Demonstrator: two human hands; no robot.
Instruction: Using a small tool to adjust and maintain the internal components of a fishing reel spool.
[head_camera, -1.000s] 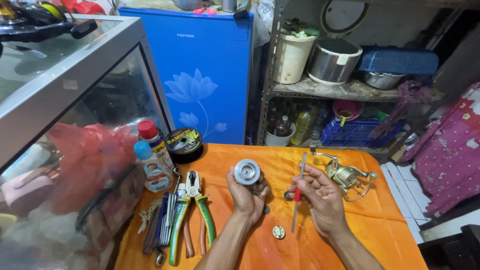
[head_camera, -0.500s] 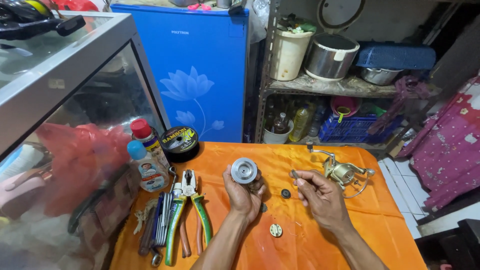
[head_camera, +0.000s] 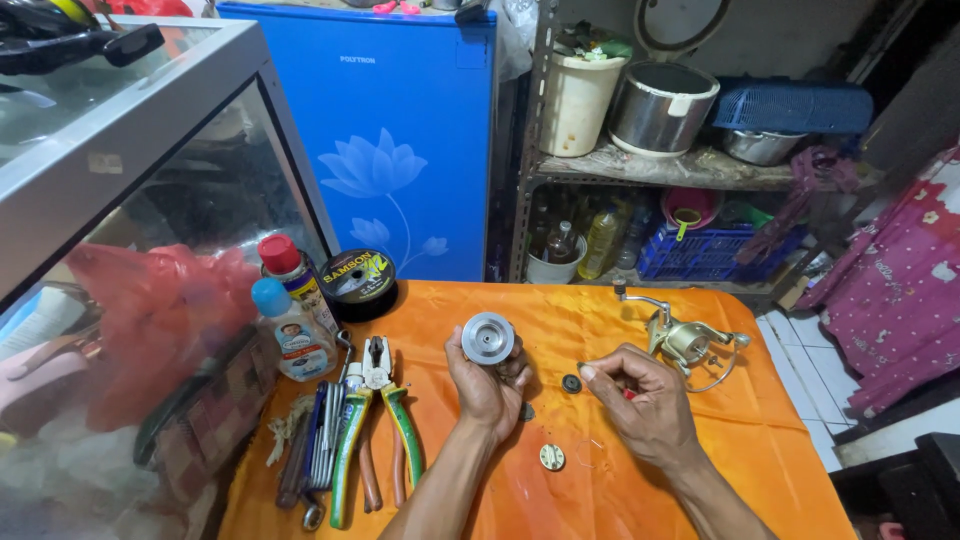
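Reel teardown midway: left hand (head_camera: 487, 385) grips silver spool (head_camera: 488, 338), right hand (head_camera: 640, 400) pinches red-handled tool, fingers curled; next likely needs careful handling of black washer (head_camera: 571, 383) on worktop (head_camera: 760, 450).

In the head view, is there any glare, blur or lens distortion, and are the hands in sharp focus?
Head view: the left hand with the silver spool and the right hand are sharp and evenly lit; reflections wash over the glass case at left; wide-lens distortion bends the blue fridge and shelf edges; the lower right corner is dark.
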